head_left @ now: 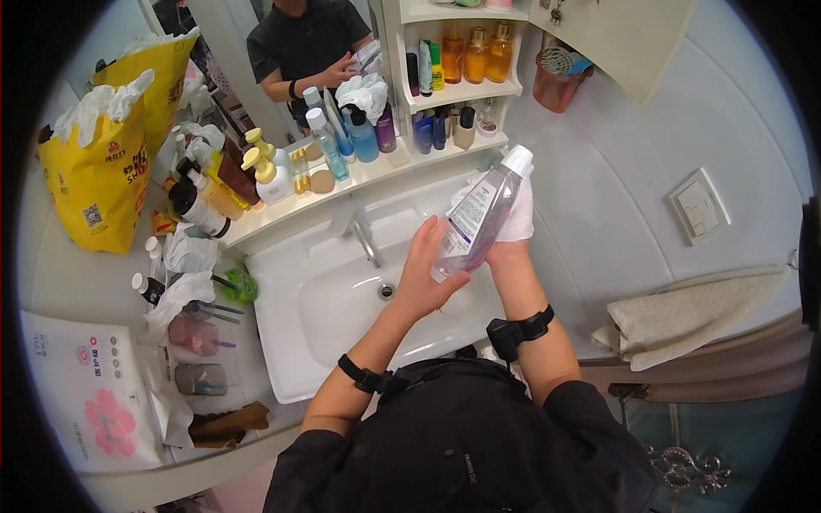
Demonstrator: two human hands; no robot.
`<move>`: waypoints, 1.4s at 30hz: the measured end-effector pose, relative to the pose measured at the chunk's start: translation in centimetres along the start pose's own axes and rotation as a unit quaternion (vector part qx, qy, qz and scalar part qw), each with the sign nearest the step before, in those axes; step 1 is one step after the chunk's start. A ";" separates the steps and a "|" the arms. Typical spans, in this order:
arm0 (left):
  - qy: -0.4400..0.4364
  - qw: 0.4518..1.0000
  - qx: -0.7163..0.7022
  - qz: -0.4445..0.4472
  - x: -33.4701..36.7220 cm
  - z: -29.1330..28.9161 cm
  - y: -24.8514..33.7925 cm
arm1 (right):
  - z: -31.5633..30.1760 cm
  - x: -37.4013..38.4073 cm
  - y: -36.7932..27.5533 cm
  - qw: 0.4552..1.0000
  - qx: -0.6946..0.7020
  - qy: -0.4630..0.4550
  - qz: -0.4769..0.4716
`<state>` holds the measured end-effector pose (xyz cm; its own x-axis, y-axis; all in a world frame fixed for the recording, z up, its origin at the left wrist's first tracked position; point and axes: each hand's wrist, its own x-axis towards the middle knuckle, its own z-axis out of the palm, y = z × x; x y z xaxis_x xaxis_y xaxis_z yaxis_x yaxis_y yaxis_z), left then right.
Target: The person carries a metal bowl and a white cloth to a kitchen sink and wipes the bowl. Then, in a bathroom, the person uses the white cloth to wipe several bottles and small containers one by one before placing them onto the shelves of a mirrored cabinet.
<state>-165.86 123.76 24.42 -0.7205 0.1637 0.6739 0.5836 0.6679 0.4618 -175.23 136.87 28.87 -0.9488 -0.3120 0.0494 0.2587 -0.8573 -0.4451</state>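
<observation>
A clear plastic bottle (pixel 489 218) with a white cap and a printed back label is held tilted over the sink (pixel 272 291), cap toward the upper right. My left hand (pixel 419 278) grips it near its base, fingers along the label side and thumb across the lower end. Behind the bottle, my right hand (pixel 508 251) holds a white cloth (pixel 520 215) against its far side. Most of the right hand's fingers are hidden by the bottle and cloth. Beneath the hands lie the white basin, its drain (pixel 386 291) and a chrome faucet (pixel 366 239).
Bottles and pump dispensers (pixel 272 178) crowd the ledge (pixel 376 178) below the mirror (pixel 338 51). A shelf unit (pixel 505 85) stands behind, right. Yellow bags (pixel 94 184), cups (pixel 193 335) and a tissue pack (pixel 85 393) line the left. A towel (pixel 701 316) hangs right.
</observation>
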 end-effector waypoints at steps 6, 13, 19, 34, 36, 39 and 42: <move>-0.049 0.814 -0.493 -0.303 0.2 0.9 0.5 | -1.2 0.3 1.0 0.989 -0.117 -0.047 0.075; 0.081 0.969 -0.082 -0.218 0.0 0.6 -0.1 | -3.2 -3.4 5.0 0.975 -0.196 -0.067 -0.082; 0.031 0.972 -0.031 -0.232 0.3 -2.5 -1.0 | -4.8 -2.5 3.5 0.951 -0.291 -0.069 -0.081; 0.164 0.811 -0.461 -0.322 5.1 -4.1 -3.5 | -5.6 -3.8 6.1 0.898 -0.403 -0.148 0.091; 0.193 0.818 -0.434 -0.325 5.5 -3.8 -3.3 | -5.5 -4.1 6.0 0.877 -0.450 -0.154 0.077; 0.235 0.824 -0.391 -0.335 5.9 -3.6 -3.4 | -5.0 -4.8 6.2 0.851 -0.496 -0.172 0.021; 0.277 0.815 -0.332 -0.385 5.9 -3.6 -3.9 | -4.8 -5.5 6.0 0.768 -0.591 -0.222 -0.103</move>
<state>-171.06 119.48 28.67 -0.7966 -0.5946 0.1088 0.2452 -0.1534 0.9573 -169.33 135.45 21.62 -0.7240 -0.5535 0.4116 -0.4838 -0.0178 -0.8750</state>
